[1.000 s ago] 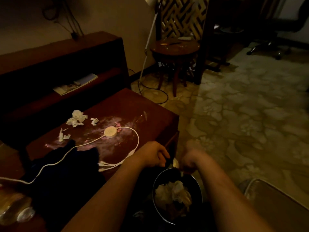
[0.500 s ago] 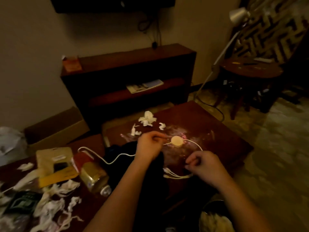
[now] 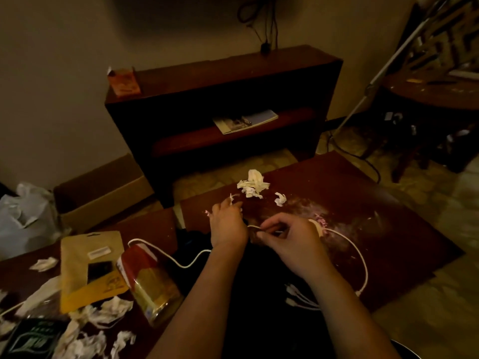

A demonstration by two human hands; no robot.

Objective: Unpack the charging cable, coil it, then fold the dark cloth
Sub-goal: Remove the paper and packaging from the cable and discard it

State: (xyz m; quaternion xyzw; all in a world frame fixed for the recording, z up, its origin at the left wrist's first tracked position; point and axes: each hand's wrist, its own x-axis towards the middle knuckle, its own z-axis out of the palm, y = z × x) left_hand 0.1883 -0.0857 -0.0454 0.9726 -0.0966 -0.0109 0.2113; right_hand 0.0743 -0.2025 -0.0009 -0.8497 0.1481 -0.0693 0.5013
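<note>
The right hand (image 3: 290,239) pinches the white charging cable (image 3: 361,257) between curled thumb and forefinger, just beside the left hand (image 3: 228,225). The left hand's fingers (image 3: 233,203) bend down toward the table (image 3: 401,237); the cable runs beneath it, grip unclear. The dark cloth (image 3: 259,294) lies under both forearms. A tipped can (image 3: 147,281), a yellow pouch (image 3: 88,265) and tissue scraps (image 3: 252,183) lie around.
</note>
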